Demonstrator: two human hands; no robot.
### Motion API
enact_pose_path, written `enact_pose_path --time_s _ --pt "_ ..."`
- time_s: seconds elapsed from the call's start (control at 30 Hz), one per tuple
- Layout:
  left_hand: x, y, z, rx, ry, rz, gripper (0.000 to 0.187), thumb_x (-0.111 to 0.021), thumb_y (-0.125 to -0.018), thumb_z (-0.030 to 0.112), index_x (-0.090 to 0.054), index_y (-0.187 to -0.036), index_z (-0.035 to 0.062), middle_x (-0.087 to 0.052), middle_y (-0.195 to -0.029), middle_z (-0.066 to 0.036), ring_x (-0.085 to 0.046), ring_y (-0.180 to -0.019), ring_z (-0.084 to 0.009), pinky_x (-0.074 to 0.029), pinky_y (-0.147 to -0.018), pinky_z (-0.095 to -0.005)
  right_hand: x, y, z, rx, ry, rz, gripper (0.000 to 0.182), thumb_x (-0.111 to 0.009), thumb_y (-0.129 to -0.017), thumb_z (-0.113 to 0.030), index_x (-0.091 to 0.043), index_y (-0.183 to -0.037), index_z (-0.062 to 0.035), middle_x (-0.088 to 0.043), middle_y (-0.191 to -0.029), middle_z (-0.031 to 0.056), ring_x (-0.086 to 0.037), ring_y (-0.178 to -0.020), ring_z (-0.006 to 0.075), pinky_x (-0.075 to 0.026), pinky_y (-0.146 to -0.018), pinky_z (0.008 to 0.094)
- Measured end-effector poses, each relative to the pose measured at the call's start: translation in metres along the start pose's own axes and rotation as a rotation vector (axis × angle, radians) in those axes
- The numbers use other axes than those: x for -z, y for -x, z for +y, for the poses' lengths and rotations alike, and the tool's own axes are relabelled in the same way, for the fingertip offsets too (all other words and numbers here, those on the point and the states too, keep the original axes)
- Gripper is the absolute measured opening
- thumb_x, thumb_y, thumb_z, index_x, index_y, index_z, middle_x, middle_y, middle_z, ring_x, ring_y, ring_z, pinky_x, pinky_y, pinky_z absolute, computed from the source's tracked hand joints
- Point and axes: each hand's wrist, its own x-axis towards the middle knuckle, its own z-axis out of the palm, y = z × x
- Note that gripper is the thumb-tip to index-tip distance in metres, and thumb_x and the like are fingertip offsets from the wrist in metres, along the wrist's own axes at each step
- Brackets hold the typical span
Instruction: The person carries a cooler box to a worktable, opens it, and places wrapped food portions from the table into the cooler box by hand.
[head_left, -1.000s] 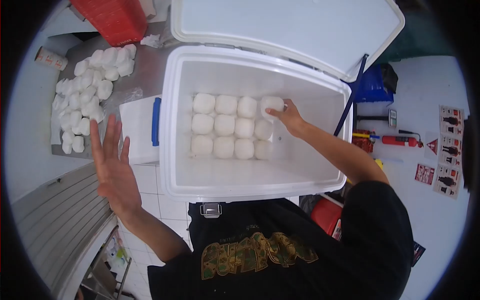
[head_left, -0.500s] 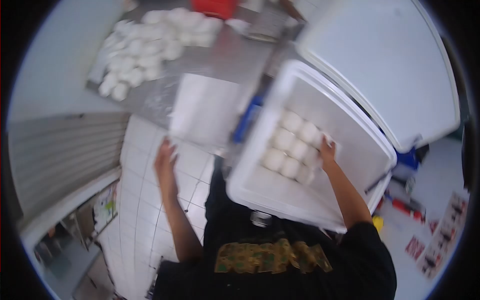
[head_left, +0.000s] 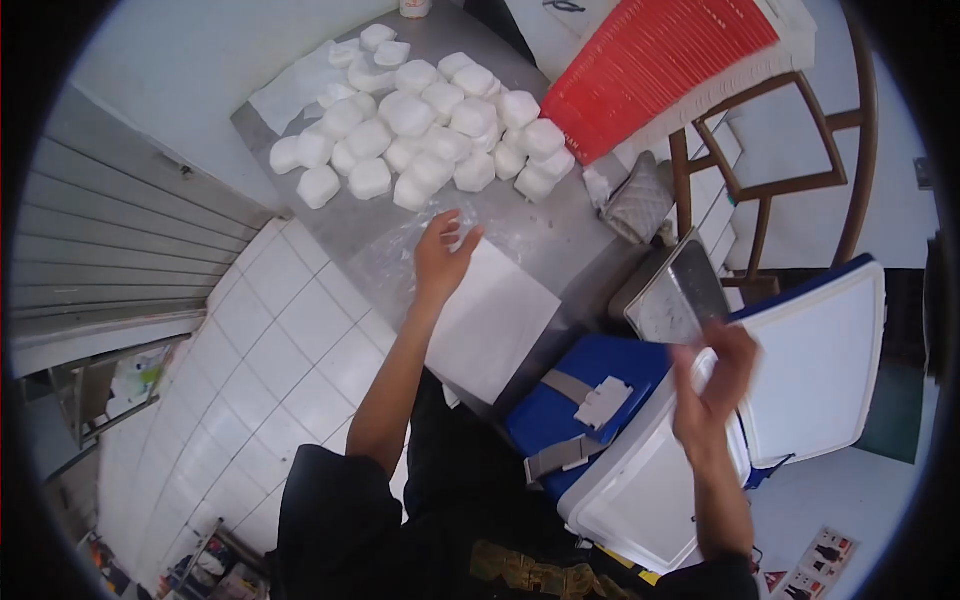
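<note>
Left hand and right hand hang open, empty; a hasty grab could topple the piled white pieces

Blue cooler, red crate

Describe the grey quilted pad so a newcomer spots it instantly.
Find the steel table with the heap of white rounded lumps, then the big red ribbed container beside them. Between its narrow lower end and the flat metal tray lies the grey pad. Its soft, diamond-stitched surface sets it apart from both.
</note>
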Motion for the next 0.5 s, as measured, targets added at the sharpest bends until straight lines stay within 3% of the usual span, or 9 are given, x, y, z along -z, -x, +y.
enact_pose_path --time_s 0.07,0.1,0.13,0.2,0.27,0.37,0.5 --pt "-0.028 -0.025 0.005 -0.033 0.082 -0.056 0.055 -0.084 -0.084 0.034 -0.063 -0.127 0.0053 -0.07 -0.113 -0.015 -0.068 -0.097 -0.0227 -0.055 -0.082 -0.0347 -0.063 -0.081 -0.022 -0.103 -0.183 -0.223 0.055 -0.083 -0.082 -0.014 -0.056 -0.129 -0.0007 -0.062 -0.108 0.0159 -0.064 -0.086 0.0248 -0.053 -0.079 0.0369" --pt "-0.039 -0.029 0.009 -0.046 0.11 -0.081 0.056 -0.084 -0.084 0.034 -0.063 -0.127 0.0054 -0.07 -0.111 -0.015 -0.068 -0.096 -0.0228 -0.055 -0.081 -0.0346 -0.105 -0.111 -0.011 -0.171 -0.217 -0.356 0.061 -0.083 -0.082 -0.015 -0.052 -0.133 -0.0027 -0.061 -0.118 0.0174 -0.065 -0.097 0.0303 -0.054 -0.088 0.0398" --pt "-0.049 -0.03 0.016 -0.062 0.137 -0.108 0.056 -0.084 -0.083 0.033 -0.063 -0.127 0.0054 -0.07 -0.11 -0.015 -0.068 -0.095 -0.0229 -0.055 -0.081 -0.0345 -0.154 -0.135 0.019 -0.04 -0.138 -0.406 0.072 -0.083 -0.081 -0.021 -0.045 -0.14 -0.0023 -0.056 -0.129 0.0223 -0.062 -0.112 0.0358 -0.051 -0.096 0.0433" --pt "-0.049 -0.026 0.02 -0.07 0.172 -0.162 0.056 -0.084 -0.084 0.032 -0.062 -0.129 0.0059 -0.07 -0.11 -0.014 -0.068 -0.093 -0.022 -0.055 -0.08 -0.0342 -0.252 -0.171 0.082 -0.125 0.077 -0.476 0.09 -0.088 -0.075 -0.031 -0.038 -0.144 -0.0024 -0.052 -0.137 0.0252 -0.053 -0.127 0.0404 -0.045 -0.105 0.0467" --pt "-0.036 -0.012 0.019 -0.058 0.189 -0.209 0.055 -0.083 -0.085 0.029 -0.061 -0.131 0.0069 -0.07 -0.113 -0.012 -0.069 -0.091 -0.0201 -0.055 -0.078 -0.0337 -0.31 -0.201 0.112 -0.266 0.282 -0.518 0.105 -0.092 -0.066 -0.038 -0.035 -0.147 -0.0022 -0.05 -0.138 0.0274 -0.047 -0.133 0.0429 -0.042 -0.109 0.0493" --pt "0.001 -0.01 0.005 0.029 0.08 -0.161 0.054 -0.083 -0.085 0.03 -0.061 -0.13 0.008 -0.071 -0.112 -0.013 -0.069 -0.091 -0.0208 -0.054 -0.076 -0.0326 -0.363 -0.224 0.139 -0.389 0.136 -0.533 0.108 -0.094 -0.061 -0.038 -0.037 -0.147 -0.0051 -0.05 -0.14 0.0265 -0.046 -0.134 0.0441 -0.039 -0.112 0.0503" --pt "0.027 -0.05 -0.021 -0.033 -0.111 0.083 0.06 -0.084 -0.082 0.03 -0.059 -0.131 0.0065 -0.067 -0.115 -0.015 -0.066 -0.095 -0.0249 -0.053 -0.081 -0.0358 -0.38 -0.227 0.146 -0.3 0.262 -0.586 0.105 -0.095 -0.053 -0.034 -0.045 -0.14 -0.0028 -0.056 -0.134 0.0241 -0.053 -0.127 0.0406 -0.041 -0.109 0.0466"
